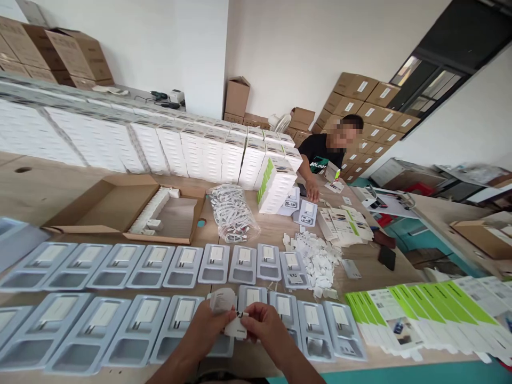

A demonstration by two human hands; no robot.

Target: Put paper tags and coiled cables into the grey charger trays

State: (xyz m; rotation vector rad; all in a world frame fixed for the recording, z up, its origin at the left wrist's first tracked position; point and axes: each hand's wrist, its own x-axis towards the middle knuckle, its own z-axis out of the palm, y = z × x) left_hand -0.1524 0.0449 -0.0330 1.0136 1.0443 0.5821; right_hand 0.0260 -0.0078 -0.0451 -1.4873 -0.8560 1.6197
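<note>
My left hand (205,326) is closed around a small stack of white printed cards (223,300). My right hand (267,326) pinches a small white card (236,332) with dark print, close against the left fingers. Both hands are above the near row of grey plastic trays (136,333), partly covering some of them. Most trays carry a white charger-like block in the upper recess. A rightmost near tray (344,330) also has a small paper in its lower recess, as does a far-row tray (295,271). Beyond them lies a loose heap of small white folded papers (318,261).
An open cardboard box (112,205) with white blocks and a plastic bag of white cables (232,210) lie beyond the trays. Stacked white boxes (212,149) line the back. Flat green-white packaging (432,314) spreads right. A co-worker (320,152) sits across, reaching over the table.
</note>
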